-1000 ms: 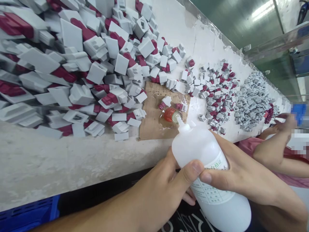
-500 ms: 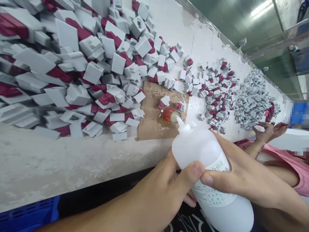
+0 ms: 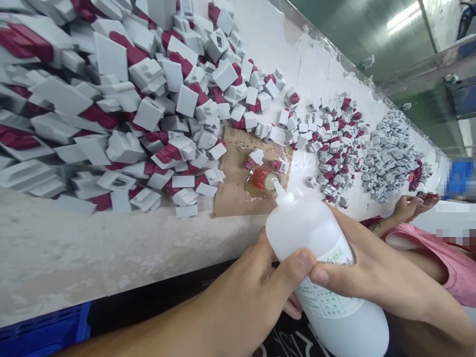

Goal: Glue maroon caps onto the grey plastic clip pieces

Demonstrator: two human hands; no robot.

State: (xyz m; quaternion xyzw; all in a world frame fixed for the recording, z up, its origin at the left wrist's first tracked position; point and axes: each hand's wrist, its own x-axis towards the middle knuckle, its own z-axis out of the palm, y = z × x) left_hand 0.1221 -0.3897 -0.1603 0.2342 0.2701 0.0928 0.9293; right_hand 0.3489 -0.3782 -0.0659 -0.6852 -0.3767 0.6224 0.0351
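A large white squeeze bottle (image 3: 308,228) with a printed label is gripped between both hands, tilted with its nozzle toward the back left. My left hand (image 3: 271,282) wraps its left side, thumb on the front. My right hand (image 3: 357,258) holds the right side, its thumb tip near the left thumb. The nozzle tip is at the pale open top of a small red container (image 3: 261,177). That container stands on a wet brown cardboard sheet (image 3: 234,198). Just behind it on the cardboard are two small grey and dark red parts (image 3: 254,157) (image 3: 279,165).
Heaps of grey and dark red plastic parts (image 3: 148,114) cover the left of the white table (image 3: 111,253), with more (image 3: 334,139) to the right. Another person's hands (image 3: 412,206) are at the far right. A blue crate (image 3: 44,332) shows at the lower left.
The camera view has shifted slightly, moving the table items a little right. The other person's hands and pink-clothed arm have moved. My hands keep the same hold on the bottle.
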